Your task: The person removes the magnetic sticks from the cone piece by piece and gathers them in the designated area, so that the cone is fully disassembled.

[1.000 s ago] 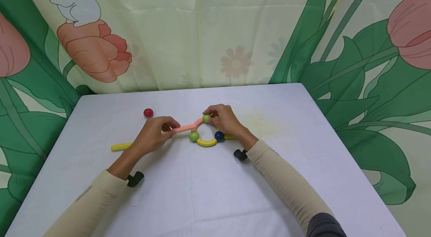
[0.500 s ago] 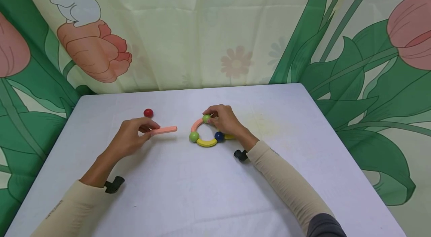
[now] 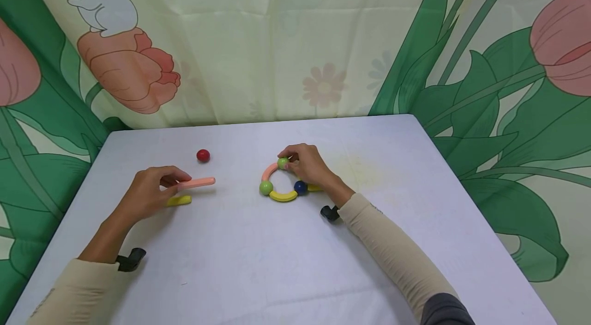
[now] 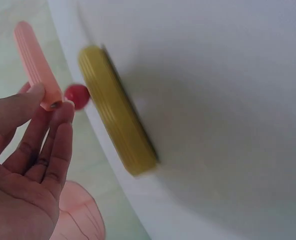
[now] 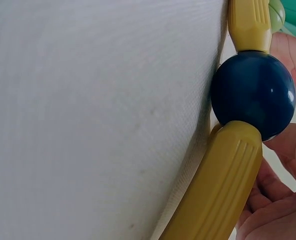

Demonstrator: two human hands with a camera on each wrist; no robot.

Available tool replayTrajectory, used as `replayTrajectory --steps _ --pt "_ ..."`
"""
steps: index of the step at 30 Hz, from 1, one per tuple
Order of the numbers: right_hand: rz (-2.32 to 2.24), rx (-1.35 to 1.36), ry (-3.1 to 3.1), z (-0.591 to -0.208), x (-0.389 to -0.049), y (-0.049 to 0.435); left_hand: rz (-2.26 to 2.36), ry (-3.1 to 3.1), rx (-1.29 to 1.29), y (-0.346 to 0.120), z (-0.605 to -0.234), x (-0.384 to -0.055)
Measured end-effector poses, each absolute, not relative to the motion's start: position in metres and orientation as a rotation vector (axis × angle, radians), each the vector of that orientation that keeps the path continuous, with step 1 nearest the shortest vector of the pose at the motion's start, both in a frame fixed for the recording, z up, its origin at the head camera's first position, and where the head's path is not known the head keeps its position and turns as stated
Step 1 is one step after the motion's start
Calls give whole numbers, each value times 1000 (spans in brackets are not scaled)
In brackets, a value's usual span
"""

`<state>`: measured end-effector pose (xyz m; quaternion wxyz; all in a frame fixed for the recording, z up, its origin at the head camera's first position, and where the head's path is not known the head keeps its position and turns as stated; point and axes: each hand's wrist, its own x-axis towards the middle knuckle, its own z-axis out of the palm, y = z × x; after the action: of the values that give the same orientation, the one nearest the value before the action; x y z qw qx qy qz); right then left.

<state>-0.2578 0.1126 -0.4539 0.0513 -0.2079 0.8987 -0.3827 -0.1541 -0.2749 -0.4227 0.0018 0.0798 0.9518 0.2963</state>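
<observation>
Between thumb and fingertips my left hand (image 3: 150,191) pinches one end of a straight pink magnetic rod (image 3: 198,182), raised over the table. Just below it lies a straight yellow rod (image 3: 181,201), partly covered by the hand in the head view. My right hand (image 3: 308,165) pinches a green ball (image 3: 282,163) at the top of a ring of joined pieces. A curved pink rod (image 3: 268,171) runs from it to a second green ball (image 3: 266,188). A curved yellow rod (image 3: 283,196) links that ball to a blue ball (image 3: 300,187); the ring's right side is hidden.
A red ball (image 3: 203,156) sits alone toward the back left of the white-covered table (image 3: 258,253). Another yellow rod (image 3: 315,188) sticks out right of the blue ball, under the right wrist. A printed curtain (image 3: 240,48) hangs behind the table.
My left hand has drawn the straight pink rod away from the ring, leftward to above the yellow rod. The right hand has stayed at the green ball.
</observation>
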Motion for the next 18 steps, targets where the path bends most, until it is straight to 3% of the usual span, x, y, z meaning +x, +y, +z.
replayTrajectory --steps 18 --pt "-1187 -640 2735 -454 -257 113 791 2935 139 -321 -435 -159"
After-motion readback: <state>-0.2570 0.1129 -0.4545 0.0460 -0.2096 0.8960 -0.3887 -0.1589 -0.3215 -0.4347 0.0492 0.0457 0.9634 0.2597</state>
